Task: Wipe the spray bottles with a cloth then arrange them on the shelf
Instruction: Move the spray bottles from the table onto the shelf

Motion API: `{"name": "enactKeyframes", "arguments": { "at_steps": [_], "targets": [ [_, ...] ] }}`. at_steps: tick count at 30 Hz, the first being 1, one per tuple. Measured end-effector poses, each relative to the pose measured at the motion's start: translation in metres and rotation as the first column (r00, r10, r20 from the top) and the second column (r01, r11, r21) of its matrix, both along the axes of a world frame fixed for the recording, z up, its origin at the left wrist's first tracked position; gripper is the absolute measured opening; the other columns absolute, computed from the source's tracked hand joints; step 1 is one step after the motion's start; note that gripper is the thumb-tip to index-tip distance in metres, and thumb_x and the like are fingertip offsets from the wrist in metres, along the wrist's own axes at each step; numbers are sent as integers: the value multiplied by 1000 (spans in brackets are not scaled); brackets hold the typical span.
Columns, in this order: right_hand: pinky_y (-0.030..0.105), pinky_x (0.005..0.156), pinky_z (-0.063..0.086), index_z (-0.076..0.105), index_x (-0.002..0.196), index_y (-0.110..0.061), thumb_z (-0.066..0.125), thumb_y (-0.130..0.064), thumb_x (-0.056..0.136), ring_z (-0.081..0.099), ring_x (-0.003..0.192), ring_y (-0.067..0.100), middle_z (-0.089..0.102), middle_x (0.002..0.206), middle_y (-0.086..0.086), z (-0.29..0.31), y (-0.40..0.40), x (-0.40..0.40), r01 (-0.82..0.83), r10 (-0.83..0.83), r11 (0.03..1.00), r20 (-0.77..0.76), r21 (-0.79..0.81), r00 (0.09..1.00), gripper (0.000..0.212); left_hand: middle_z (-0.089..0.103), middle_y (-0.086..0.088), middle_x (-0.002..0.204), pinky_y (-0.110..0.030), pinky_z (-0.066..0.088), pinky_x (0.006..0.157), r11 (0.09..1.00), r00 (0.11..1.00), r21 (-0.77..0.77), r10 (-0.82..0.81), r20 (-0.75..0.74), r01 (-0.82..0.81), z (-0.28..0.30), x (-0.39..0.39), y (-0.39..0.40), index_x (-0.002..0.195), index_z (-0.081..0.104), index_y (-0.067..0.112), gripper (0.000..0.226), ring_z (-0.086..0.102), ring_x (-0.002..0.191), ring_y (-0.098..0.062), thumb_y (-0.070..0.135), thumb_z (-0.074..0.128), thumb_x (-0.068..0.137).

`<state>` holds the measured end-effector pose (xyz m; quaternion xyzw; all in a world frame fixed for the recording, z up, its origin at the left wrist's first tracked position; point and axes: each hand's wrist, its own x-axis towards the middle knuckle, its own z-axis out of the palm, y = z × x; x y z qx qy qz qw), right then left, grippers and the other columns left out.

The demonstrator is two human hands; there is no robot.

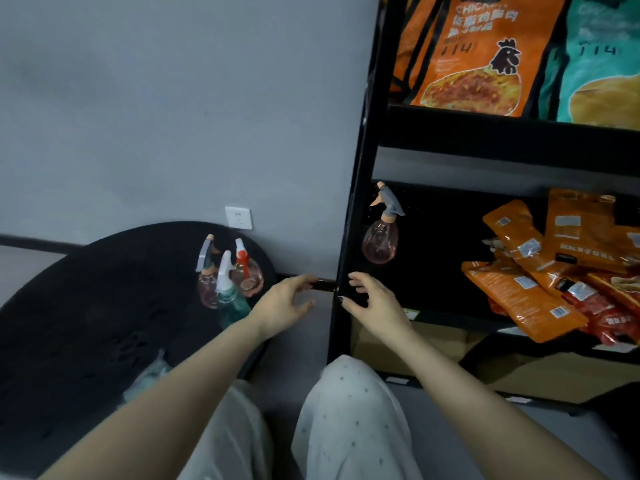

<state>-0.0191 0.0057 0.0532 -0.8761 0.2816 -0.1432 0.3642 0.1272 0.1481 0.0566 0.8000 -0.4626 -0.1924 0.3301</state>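
Head view: a person sits between a round black surface point(86, 306) on their left and a black shelf point(356, 209) on their right.
Left hand: the left hand point(282, 306) hangs in the gap between surface and shelf, fingers loosely spread, holding nothing.
Right hand: the right hand point(372, 303) is at the shelf's front post, fingers relaxed and slightly curled, empty as well.
Bottle on shelf: one pink spray bottle point(381, 239) with a grey trigger head stands upright at the shelf's left end, well apart from the orange snack packets point(530, 268).
Bottles waiting: a pink bottle with grey head point(207, 271), a pink bottle with red trigger point(247, 268) and a teal bottle point(230, 296) cluster at the surface's right edge, touching or nearly so.
Cloth: a pale cloth point(149, 377) appears to lie on the surface near the left forearm; it is blurred.
Step in hand: likely fetching the next bottle, with three left.
Doing it well: take the nearest bottle by its neck so its neighbours stay upright, wipe body and trigger, then stand it just beside the shelved one.
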Motion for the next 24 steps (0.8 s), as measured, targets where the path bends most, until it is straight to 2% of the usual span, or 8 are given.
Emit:
{"name": "enactKeyframes", "arguments": {
  "at_steps": [3, 7, 10, 13, 17, 24],
  "targets": [
    [27, 95, 43, 46, 133, -22, 65, -34, 87, 50, 117, 10, 53, 128, -5, -6, 28, 22, -77, 77, 997, -22, -8, 997, 51, 55, -4, 132, -26, 39, 103, 994, 994, 11, 112, 7, -112, -6, 19, 38, 134, 47, 19, 48, 51, 123, -16, 21, 62, 89],
    [27, 94, 43, 45, 134, -23, 65, -38, 86, 49, 119, 10, 51, 132, -6, -19, 62, 59, -154, 154, 988, -67, -1, 986, 54, 57, -1, 129, -32, 45, 98, 942, 939, 14, 337, -68, -336, -15, 41, 82, 133, 50, 21, 46, 55, 116, -18, 21, 63, 88],
    [29, 96, 42, 43, 136, -22, 66, -38, 86, 48, 121, 14, 50, 134, -3, -31, 82, 89, -187, 189, 982, -118, 21, 975, 58, 60, 0, 125, -35, 48, 95, 904, 903, 29, 428, -32, -427, -27, 60, 108, 127, 54, 21, 43, 58, 112, -17, 24, 65, 86],
    [30, 100, 41, 40, 139, -19, 67, -35, 85, 46, 124, 17, 46, 137, 2, -42, 98, 117, -213, 217, 976, -170, 46, 961, 62, 63, -1, 121, -34, 47, 94, 883, 884, 47, 468, -8, -467, -36, 78, 126, 122, 57, 19, 39, 58, 112, -18, 25, 67, 85],
    [28, 95, 39, 40, 138, -19, 68, -33, 85, 44, 125, 20, 43, 138, 4, -58, 109, 154, -230, 234, 972, -231, 43, 945, 61, 61, -4, 123, -36, 46, 95, 866, 870, 85, 494, 0, -492, -46, 101, 137, 123, 56, 18, 41, 57, 113, -20, 26, 66, 84],
    [43, 93, 48, 41, 135, -24, 73, -40, 77, 51, 118, 23, 48, 134, 2, -88, 117, 213, -76, 86, 996, -252, 51, 964, 67, 56, -6, 129, -35, 45, 96, 857, 867, 148, 499, -3, -493, -70, 134, 135, 131, 48, 17, 50, 54, 118, -21, 25, 66, 85]
  ]
}}
